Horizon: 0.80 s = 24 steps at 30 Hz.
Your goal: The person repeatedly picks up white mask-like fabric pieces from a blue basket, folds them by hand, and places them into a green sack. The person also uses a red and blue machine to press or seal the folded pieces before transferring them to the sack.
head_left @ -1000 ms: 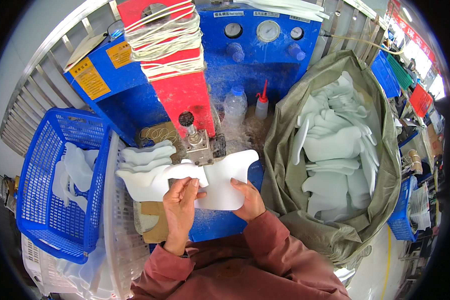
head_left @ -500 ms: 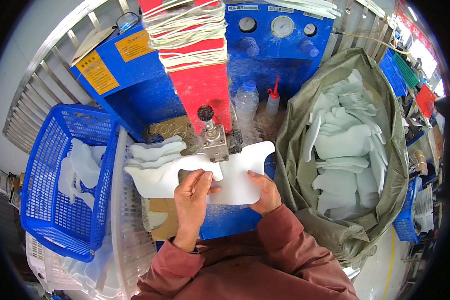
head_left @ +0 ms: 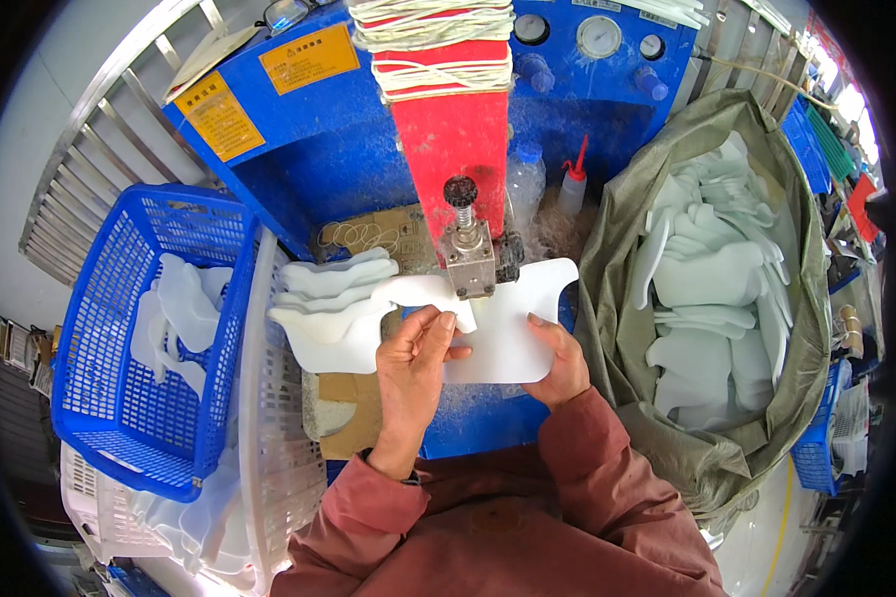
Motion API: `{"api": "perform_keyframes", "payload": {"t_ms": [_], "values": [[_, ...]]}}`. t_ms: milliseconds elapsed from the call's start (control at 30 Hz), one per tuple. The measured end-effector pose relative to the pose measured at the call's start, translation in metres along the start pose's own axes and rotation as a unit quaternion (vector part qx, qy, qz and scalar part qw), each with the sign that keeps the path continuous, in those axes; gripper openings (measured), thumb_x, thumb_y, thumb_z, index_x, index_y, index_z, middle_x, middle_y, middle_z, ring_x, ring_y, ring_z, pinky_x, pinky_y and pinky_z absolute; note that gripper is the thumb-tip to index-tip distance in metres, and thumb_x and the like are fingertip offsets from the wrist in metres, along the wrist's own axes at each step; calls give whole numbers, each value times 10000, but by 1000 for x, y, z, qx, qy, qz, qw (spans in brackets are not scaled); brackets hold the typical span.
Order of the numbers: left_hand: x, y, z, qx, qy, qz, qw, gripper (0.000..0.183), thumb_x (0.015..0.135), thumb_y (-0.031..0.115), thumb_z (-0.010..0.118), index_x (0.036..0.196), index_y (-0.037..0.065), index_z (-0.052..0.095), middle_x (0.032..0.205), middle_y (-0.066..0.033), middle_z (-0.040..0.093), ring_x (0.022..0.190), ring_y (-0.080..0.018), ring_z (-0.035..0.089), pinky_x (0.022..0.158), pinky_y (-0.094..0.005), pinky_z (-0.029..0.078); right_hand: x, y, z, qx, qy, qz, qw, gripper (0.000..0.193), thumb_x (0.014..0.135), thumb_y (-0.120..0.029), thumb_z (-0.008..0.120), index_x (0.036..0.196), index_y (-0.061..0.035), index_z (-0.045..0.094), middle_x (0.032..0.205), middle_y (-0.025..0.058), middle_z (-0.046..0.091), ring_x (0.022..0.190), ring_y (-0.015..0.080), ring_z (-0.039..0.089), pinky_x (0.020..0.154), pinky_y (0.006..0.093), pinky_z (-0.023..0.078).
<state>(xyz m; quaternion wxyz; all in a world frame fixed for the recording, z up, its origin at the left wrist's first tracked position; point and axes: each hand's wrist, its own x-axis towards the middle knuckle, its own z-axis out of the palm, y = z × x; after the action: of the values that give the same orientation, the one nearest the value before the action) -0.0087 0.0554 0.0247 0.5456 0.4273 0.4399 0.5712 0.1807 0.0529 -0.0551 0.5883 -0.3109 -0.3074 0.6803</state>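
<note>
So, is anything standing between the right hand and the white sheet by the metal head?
Nothing visible: the right hand grips the white sheet at its right side, thumb on top. The metal head overlaps the sheet's upper left, clear of that hand.

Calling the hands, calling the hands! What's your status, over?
Left hand touching narrow white curved strip. Right hand gripping broad smooth white sheet. Silver block-shaped metal machine head hiding part of sheet's upper edge.
</note>
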Motion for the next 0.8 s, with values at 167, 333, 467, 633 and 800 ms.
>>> {"api": "perform_keyframes", "payload": {"t_ms": [167, 333, 467, 633, 800], "values": [[-3, -1, -1, 8, 14, -7, 1000, 224, 1009, 125, 649, 1128, -62, 680, 946, -78, 683, 874, -149, 672, 707, -308, 635, -1, 11, -6, -39, 34, 9, 999, 293, 846, -45, 722, 1139, -39, 717, 1101, 118, 730, 1011, 290, 693, 895, 384, 539], [-10, -3, -9, 18, 29, -14, 999, 226, 1002, 120, 670, 1135, -61, 689, 970, -83, 698, 875, -124, 666, 708, -282, 625, -10, 11, -4, -498, -33, -227, 836, 375, 827, -96, 759, 1194, -43, 701, 1160, 131, 719, 1062, 307, 690, 983, 387, 512], [-13, -3, -20, 24, 27, -11, 999, 208, 1002, 107, 665, 1127, -56, 692, 950, -70, 688, 859, -123, 664, 704, -281, 628, -14, 9, 13, -354, -56, -146, 922, 319, 953, -150, 666, 1239, -8, 657, 1150, 121, 706, 1040, 234, 689, 927, 324, 523], [-17, -3, -28, 28, 35, -5, 999, 194, 1007, 97, 652, 1119, -56, 691, 937, -60, 680, 855, -124, 663, 695, -282, 629, -10, 8, 29, 137, -39, 117, 983, 372, 1051, -235, 521, 1300, 35, 584, 1158, 97, 678, 1012, 169, 661, 879, 307, 525], [-24, -1, -33, 41, 58, -14, 997, 197, 1007, 91, 649, 1130, -58, 686, 947, -68, 689, 858, -129, 668, 687, -287, 629, -13, 9, 39, 5, -38, 74, 997, 318, 1029, -170, 552, 1282, 16, 600, 1188, 107, 675, 1045, 200, 667, 917, 341, 528]]}}
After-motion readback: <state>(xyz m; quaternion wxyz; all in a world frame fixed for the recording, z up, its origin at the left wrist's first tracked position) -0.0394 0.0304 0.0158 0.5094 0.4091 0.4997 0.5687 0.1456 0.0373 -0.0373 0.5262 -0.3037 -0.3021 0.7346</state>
